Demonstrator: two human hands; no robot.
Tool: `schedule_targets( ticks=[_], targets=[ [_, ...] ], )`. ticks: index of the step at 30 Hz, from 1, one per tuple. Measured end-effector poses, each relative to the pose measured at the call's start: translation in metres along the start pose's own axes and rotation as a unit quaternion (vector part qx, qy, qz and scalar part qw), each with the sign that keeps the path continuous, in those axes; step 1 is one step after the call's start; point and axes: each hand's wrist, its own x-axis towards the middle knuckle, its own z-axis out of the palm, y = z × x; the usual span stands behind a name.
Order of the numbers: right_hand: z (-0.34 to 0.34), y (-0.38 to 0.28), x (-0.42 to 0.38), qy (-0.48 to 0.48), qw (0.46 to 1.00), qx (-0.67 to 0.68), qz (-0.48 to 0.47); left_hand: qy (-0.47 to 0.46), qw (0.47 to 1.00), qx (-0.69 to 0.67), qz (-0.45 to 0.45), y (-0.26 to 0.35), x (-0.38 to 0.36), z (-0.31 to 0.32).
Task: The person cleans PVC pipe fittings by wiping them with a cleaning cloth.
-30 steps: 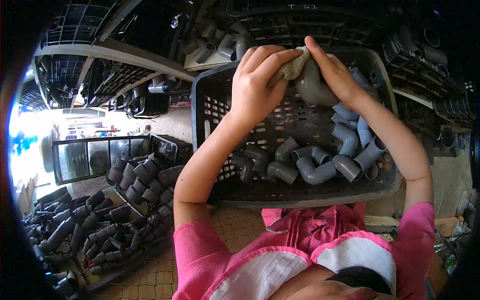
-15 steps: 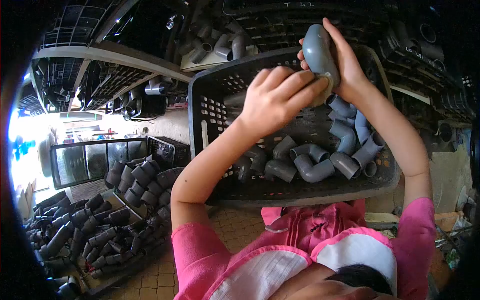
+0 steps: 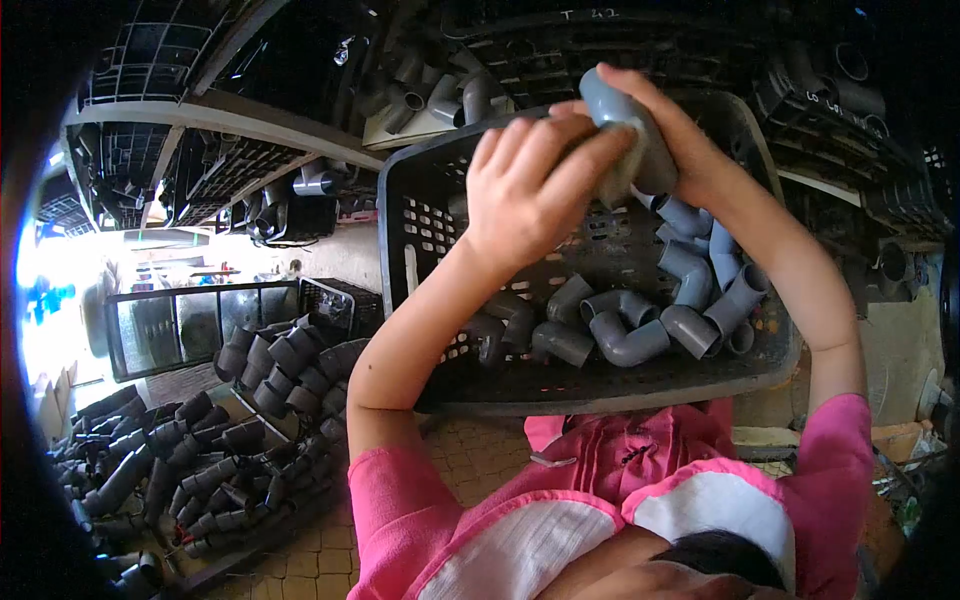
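Observation:
Over a black plastic crate [image 3: 600,402], my right hand [image 3: 688,140] grips a grey plastic pipe elbow [image 3: 655,160], its fingers wrapped behind the fitting. My left hand [image 3: 528,190] is closed on a beige cloth [image 3: 622,172] and presses it against the near side of this elbow. The left fingers partly hide the cloth and the fitting. Below both hands, several more grey pipe elbows [image 3: 630,338] lie along the front and right side inside the crate.
A large heap of dark grey fittings [image 3: 200,460] covers the floor at left, beside a long black-framed bin [image 3: 200,325]. Racks of black crates [image 3: 820,105] with fittings surround the back. More elbows [image 3: 445,100] sit on a shelf behind the crate.
Both hands have shifted left and slightly nearer with the pipe elbow, which is now tilted more. The cloth has moved along the elbow's side. The elbows in the crate stay put.

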Motion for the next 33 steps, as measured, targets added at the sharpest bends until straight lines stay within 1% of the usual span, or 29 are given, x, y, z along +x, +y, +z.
schedule_targets(
  ticks=[1,4,5,6,8,10,11,14,16,17,20,21,24,25,28,29,32,33],
  targets=[
    [-0.005,0.002,0.0,0.02,0.997,-0.069,-0.001,-0.005,0.999,-0.037,-0.037,-0.004,0.002,-0.002],
    [0.001,0.001,-0.01,-0.053,0.994,-0.095,0.025,0.006,0.979,-0.15,-0.137,-0.014,0.002,-0.002],
    [0.002,-0.001,-0.013,-0.055,0.992,-0.115,0.027,0.019,0.968,-0.183,-0.172,-0.014,0.0,0.002],
    [-0.001,0.0,-0.012,-0.063,0.992,-0.106,0.03,0.032,0.954,-0.216,-0.208,-0.015,-0.001,0.004],
    [-0.006,0.003,-0.008,-0.077,0.992,-0.089,0.039,0.02,0.944,-0.234,-0.232,-0.017,-0.006,0.008],
    [-0.002,0.001,-0.008,-0.051,0.992,-0.11,0.03,0.012,0.932,-0.249,-0.261,-0.017,-0.01,0.012],
    [-0.001,0.0,-0.009,-0.038,0.992,-0.121,0.025,0.016,0.941,-0.233,-0.244,-0.016,-0.01,0.012],
    [-0.007,-0.003,-0.005,-0.049,0.993,-0.108,0.019,0.027,0.959,-0.2,-0.201,-0.013,-0.007,0.011],
    [0.003,0.0,-0.001,-0.026,0.998,-0.044,-0.028,0.033,0.962,-0.197,-0.186,-0.008,-0.01,0.014],
    [0.007,0.002,0.001,-0.015,0.999,-0.012,-0.051,0.043,0.966,-0.197,-0.163,-0.006,-0.011,0.017],
    [-0.002,0.001,-0.001,-0.044,0.996,-0.059,-0.052,0.026,0.967,-0.213,-0.139,0.003,-0.011,0.014],
    [-0.004,0.001,0.001,-0.051,0.996,-0.046,-0.052,0.031,0.973,-0.203,-0.106,0.002,-0.013,0.016],
    [-0.009,0.002,0.005,-0.07,0.996,-0.006,-0.053,0.001,0.988,-0.155,-0.015,-0.002,-0.017,0.018],
    [0.002,0.001,0.001,-0.029,0.998,0.042,-0.033,-0.004,0.99,-0.141,-0.016,0.003,-0.017,0.019],
    [-0.008,0.004,0.004,-0.057,0.997,0.047,-0.022,-0.041,0.992,-0.121,0.008,0.013,-0.016,0.015],
    [-0.011,0.009,0.007,-0.056,0.997,0.042,-0.022,-0.036,0.993,-0.116,0.009,0.015,-0.016,0.017],
    [-0.009,0.006,0.004,-0.007,0.999,0.007,0.037,-0.014,0.993,-0.103,0.047,0.015,-0.019,0.023],
    [-0.009,0.009,0.006,0.005,0.999,0.031,0.041,-0.01,0.995,-0.077,0.066,0.015,-0.019,0.022]
  ],
)
